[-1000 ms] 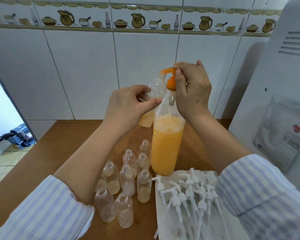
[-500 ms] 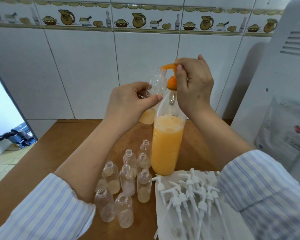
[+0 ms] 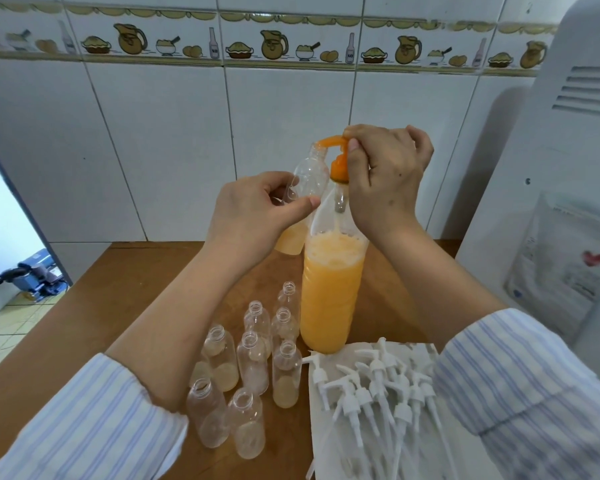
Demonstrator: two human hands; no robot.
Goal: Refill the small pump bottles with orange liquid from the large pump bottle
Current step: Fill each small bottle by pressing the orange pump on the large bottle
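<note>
Above the table point(image 3: 125, 292), right fingers point(image 3: 355, 147) curled on orange pump point(image 3: 336, 157), left fingers point(image 3: 298, 205) pinching small bottle point(image 3: 309, 178).

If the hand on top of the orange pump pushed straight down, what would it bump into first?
The right hand already grips the orange pump head, so that sinks first. Below it comes the pump's collar on the large bottle, probably stopping the push.

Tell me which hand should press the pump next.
Right. The right hand already grips the orange pump head, while the left hand holds the small bottle under its spout.
</note>
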